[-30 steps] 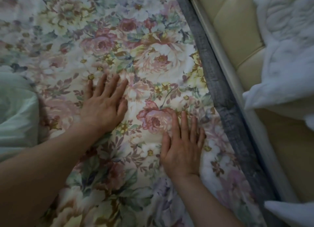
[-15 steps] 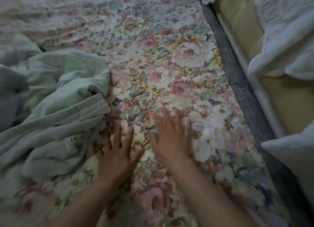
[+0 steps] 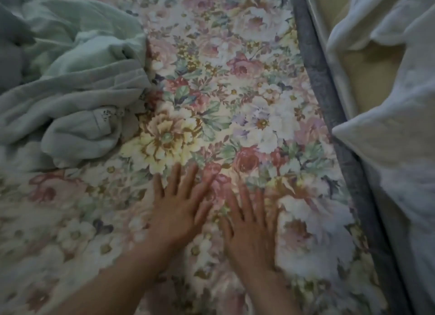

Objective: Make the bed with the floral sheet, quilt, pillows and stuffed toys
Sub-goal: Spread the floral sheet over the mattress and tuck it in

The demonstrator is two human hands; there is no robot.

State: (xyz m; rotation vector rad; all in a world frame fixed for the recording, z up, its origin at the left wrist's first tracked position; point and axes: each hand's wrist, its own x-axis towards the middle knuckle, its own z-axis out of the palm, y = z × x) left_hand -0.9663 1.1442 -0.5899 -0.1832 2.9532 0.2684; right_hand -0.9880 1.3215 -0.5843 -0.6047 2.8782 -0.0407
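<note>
The floral sheet (image 3: 226, 84) covers the mattress across most of the view. My left hand (image 3: 179, 208) lies flat on it with straight, spread fingers, low in the middle. Just to its right, my right hand (image 3: 251, 227) presses flat on the sheet the same way. Both hands hold nothing. A crumpled pale green quilt (image 3: 70, 79) is bunched on the sheet at the upper left, above and left of my left hand. A white pillow (image 3: 388, 154) sits off the bed's right edge.
A grey mattress edge (image 3: 329, 98) runs diagonally down the right side. Beyond it is a cream padded surface (image 3: 367, 79) with a white fluffy blanket (image 3: 386, 22) draped over it at the upper right.
Both flat hands have slid along the sheet and now lie close together. The view has shifted, bringing the bunched green quilt and the white pillow more into sight.
</note>
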